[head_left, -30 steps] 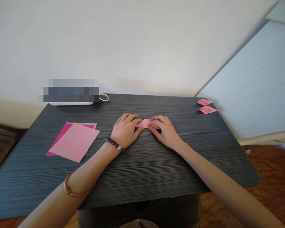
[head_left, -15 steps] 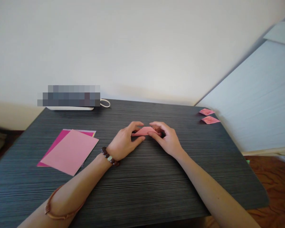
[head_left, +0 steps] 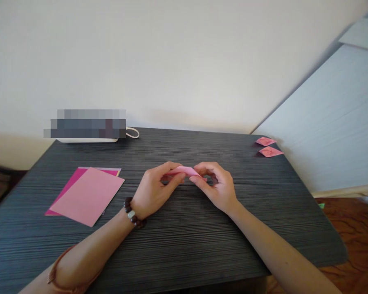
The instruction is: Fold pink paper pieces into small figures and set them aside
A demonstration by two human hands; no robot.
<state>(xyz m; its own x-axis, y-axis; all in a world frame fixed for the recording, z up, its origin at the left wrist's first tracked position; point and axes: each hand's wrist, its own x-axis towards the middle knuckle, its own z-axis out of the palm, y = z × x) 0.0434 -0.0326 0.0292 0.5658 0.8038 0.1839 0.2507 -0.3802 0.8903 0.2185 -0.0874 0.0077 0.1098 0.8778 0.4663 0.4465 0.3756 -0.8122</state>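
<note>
A folded piece of pink paper (head_left: 187,170) spans the gap between my two hands, above the middle of the table. My left hand (head_left: 155,188) pinches its left part between thumb and fingers. On the other side, my right hand (head_left: 218,185) grips the right end, thumb in front and fingers curled behind. Both ends of the paper are partly covered by my fingers. At the far right edge of the table lie two folded pink paper pieces (head_left: 270,152), pointed at their ends.
Left of my hands is a stack of square paper, a light pink sheet (head_left: 87,196) over a magenta one (head_left: 59,198). Behind it, against the wall, stands a blurred-out object with a white base (head_left: 87,140) and a cord loop (head_left: 134,132). A pale panel (head_left: 331,122) borders the table's right.
My left thumb and fingers have closed onto the folded paper, where they stood apart before. The paper is tilted differently. The view has shifted slightly.
</note>
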